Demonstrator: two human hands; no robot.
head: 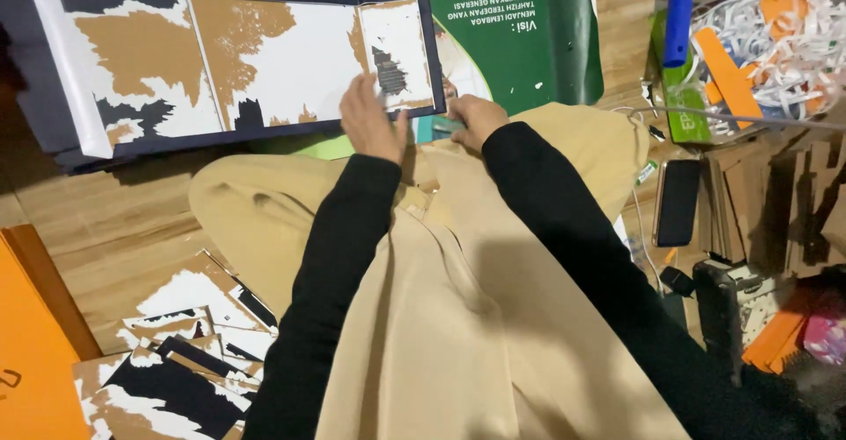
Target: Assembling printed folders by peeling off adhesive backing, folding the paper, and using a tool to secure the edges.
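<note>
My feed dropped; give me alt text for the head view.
Left hand presses the edge of a torn, dark-bordered cardboard panel; right hand rests beside it. Panel scraps lie on the wooden floor, a phone at right.

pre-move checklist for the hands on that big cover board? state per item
1. Left hand on the cover board: ok, flat on its lower edge.
2. Right hand contact: cannot tell, its fingers are curled near the board's corner.
3. Board peeled: not ok, torn white and brown paper remains.
4. Board lies flat: ok, on the wooden floor.
5. Phone clear of hands: ok, off to the right.
6. Scrap pile apart: ok.
</note>
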